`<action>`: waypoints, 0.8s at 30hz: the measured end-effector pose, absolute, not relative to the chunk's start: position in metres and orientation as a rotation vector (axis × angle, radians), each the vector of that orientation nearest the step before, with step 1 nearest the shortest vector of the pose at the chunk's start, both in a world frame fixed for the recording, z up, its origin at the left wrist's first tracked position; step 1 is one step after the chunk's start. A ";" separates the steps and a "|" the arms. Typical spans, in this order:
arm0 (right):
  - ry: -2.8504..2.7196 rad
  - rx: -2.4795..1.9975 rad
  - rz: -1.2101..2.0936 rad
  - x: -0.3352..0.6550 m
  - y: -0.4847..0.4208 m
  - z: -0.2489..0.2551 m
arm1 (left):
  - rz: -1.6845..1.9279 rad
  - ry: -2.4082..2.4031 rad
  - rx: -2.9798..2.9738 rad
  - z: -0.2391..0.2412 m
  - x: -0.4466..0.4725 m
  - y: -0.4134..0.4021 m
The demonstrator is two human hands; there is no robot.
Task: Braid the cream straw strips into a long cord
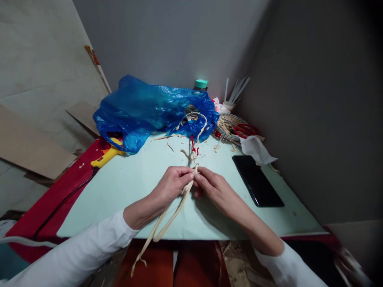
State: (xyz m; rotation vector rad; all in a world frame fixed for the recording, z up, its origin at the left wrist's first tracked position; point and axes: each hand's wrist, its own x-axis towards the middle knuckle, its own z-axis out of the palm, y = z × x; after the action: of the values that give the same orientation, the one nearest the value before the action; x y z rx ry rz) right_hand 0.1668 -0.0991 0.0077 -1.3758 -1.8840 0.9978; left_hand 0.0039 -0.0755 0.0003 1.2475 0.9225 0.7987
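A cream-coloured braided cord (pixel 201 133) of dried plant fibre arches up from the middle of the table. Red yarn (pixel 193 144) is tied around it partway along. My left hand (pixel 175 183) pinches the braid from the left. From the right, my right hand (pixel 213 185) grips it at the same spot, the fingertips of both hands nearly meeting. Loose flat strands (pixel 175 213) hang from beneath my fingers, over the table's front edge. The strands right under the fingertips are hidden.
A crumpled blue plastic bag (pixel 149 107) fills the back left, with a yellow glue gun (pixel 108 156) before it. A black phone (pixel 257 181) lies at right. Behind it are a woven basket (pixel 231 119), red-handled scissors (pixel 245 130) and white sticks (pixel 237 89). Grey walls close in behind and right.
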 end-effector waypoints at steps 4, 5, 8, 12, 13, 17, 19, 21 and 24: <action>-1.736 -1.262 1.150 0.161 -0.091 -0.008 | 0.758 0.930 1.290 -0.004 0.001 -0.074; -1.711 -1.246 1.189 0.161 -0.090 -0.010 | 0.750 0.925 1.316 -0.005 0.000 -0.075; -1.615 -1.181 1.281 0.163 -0.091 -0.011 | 0.738 0.932 1.425 -0.006 -0.001 -0.077; -1.557 -1.204 1.279 0.167 -0.093 -0.012 | 0.748 1.069 1.596 0.002 -0.002 -0.080; -1.566 -1.229 1.274 0.168 -0.093 -0.012 | 0.730 1.100 1.647 0.005 -0.003 -0.080; -1.591 -1.260 1.259 0.170 -0.091 -0.014 | 0.615 1.176 1.849 0.016 -0.007 -0.078; -1.598 -1.265 1.256 0.172 -0.090 -0.016 | 0.577 1.193 1.909 0.019 -0.009 -0.077; -1.617 -1.281 1.244 0.173 -0.090 -0.017 | 0.541 1.184 1.945 0.020 -0.012 -0.075; -1.655 -1.311 1.200 0.173 -0.089 -0.017 | 0.486 1.160 1.951 0.019 -0.017 -0.072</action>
State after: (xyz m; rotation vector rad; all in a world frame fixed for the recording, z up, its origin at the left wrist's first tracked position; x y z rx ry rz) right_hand 0.1728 -0.0894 -0.0167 -1.3112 -1.6553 1.2005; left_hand -0.0175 -0.0716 0.0188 1.9505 1.1600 0.4860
